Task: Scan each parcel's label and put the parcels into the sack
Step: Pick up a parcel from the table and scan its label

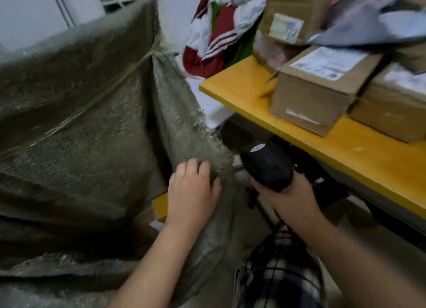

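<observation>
A big grey-green woven sack (80,128) fills the left half of the view, its mouth held wide. My left hand (192,190) grips the sack's frayed near rim, fingers curled over the edge. My right hand (289,197) holds a black handheld scanner (265,164) just under the edge of the yellow table (345,151). On the table lie cardboard parcels with white labels: a long box (320,88) at the front, another box (297,10) behind it, and a third box (391,104) at the right edge.
A grey plastic mailer (378,24) lies over the boxes at the top right. A red, white and green garment (219,28) hangs behind the table's left corner. Dark table legs and a cable run beneath the tabletop; my checked trouser leg (281,273) shows below.
</observation>
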`<control>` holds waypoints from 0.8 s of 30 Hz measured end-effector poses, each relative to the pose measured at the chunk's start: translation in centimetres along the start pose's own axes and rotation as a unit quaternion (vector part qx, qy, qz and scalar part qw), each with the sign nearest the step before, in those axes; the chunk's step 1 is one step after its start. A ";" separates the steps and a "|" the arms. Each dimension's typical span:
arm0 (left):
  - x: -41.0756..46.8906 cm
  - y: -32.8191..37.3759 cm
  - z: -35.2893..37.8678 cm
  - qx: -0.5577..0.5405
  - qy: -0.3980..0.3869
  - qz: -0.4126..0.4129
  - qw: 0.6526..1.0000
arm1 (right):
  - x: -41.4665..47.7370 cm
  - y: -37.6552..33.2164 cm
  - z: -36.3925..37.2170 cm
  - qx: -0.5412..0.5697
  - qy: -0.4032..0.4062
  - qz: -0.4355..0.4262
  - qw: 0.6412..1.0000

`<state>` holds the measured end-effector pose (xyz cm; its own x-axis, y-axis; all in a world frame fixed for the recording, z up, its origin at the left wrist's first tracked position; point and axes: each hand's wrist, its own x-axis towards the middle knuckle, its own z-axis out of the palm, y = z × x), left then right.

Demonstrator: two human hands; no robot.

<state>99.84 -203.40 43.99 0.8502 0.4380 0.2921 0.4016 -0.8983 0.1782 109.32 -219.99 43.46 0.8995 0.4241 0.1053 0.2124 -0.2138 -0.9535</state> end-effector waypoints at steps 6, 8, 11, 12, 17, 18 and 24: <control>1.8 10.4 -4.7 -0.094 0.030 0.126 0.987 | -4.0 -3.7 -9.6 -0.047 0.113 -0.048 0.991; 2.4 13.4 -5.3 -0.118 0.026 0.160 0.980 | -5.3 -4.3 -12.5 -0.034 0.147 -0.045 0.988; 3.0 18.4 -6.1 -0.187 0.007 0.222 0.957 | -7.5 -5.3 -17.0 -0.026 0.198 -0.048 0.979; 3.1 20.1 -6.3 -0.208 0.001 0.244 0.947 | -8.3 -5.5 -18.5 -0.022 0.218 -0.052 0.974; 3.8 29.7 -7.4 -0.232 -0.001 0.325 0.917 | -12.2 -5.7 -24.7 -0.021 0.303 -0.069 0.950; 4.2 31.7 -7.9 -0.223 0.007 0.348 0.911 | -12.8 -5.7 -25.7 -0.018 0.320 -0.068 0.945; 5.1 40.6 -8.4 -0.101 0.036 0.431 0.896 | -14.6 -5.6 -30.7 -0.020 0.377 -0.052 0.924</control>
<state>117.67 -237.35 60.58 0.7876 -0.4088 0.4611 -0.4701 -0.8824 0.0206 106.69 -252.01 55.96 0.8803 -0.2871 0.3776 0.3133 -0.2456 -0.9173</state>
